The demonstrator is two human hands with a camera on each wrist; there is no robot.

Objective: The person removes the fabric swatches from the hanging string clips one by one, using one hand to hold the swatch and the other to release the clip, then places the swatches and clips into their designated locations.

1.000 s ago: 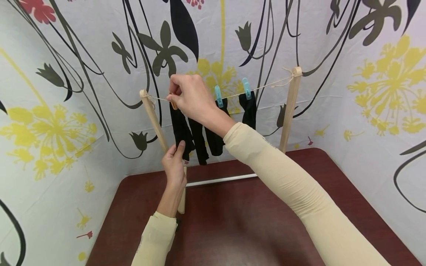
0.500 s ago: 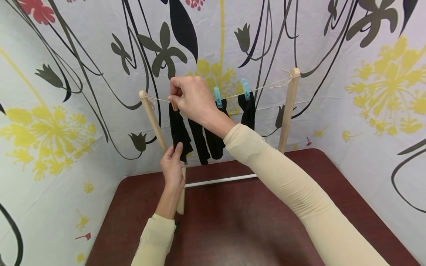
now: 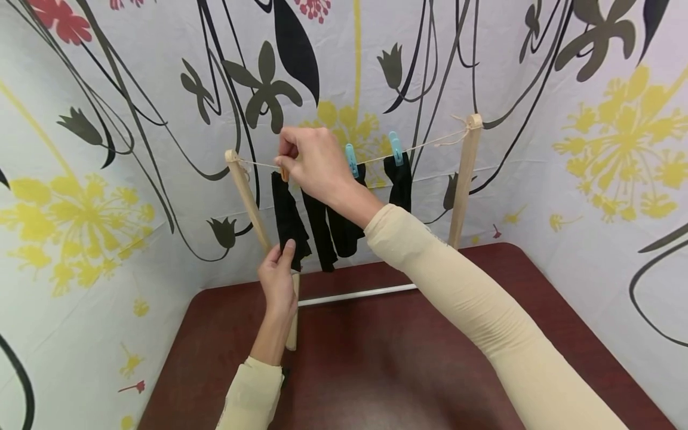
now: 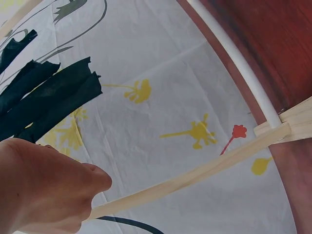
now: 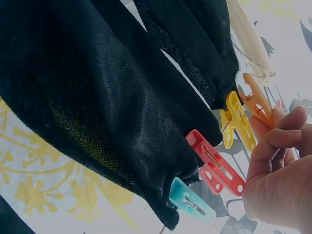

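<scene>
Black cloths hang from a string; the leftmost has its lower end pinched between the thumb and fingers of my left hand. In the left wrist view, that hand is beside the dark cloths. My right hand pinches an orange clothespin at the leftmost cloth's top. The right wrist view has the right hand on the orange clothespin, beside a yellow, a red and a light blue clothespin. Whether the orange one bites the cloth, I cannot tell.
Wooden posts stand at the left and right, joined by the string. A white rod lies low between them over the dark red table. Light blue clothespins sit farther right. Patterned fabric surrounds the table.
The orange clothespin and right hand have shifted slightly right, so more of the leftmost cloth's top corner shows. My left hand sits slightly lower, still on the cloth.
</scene>
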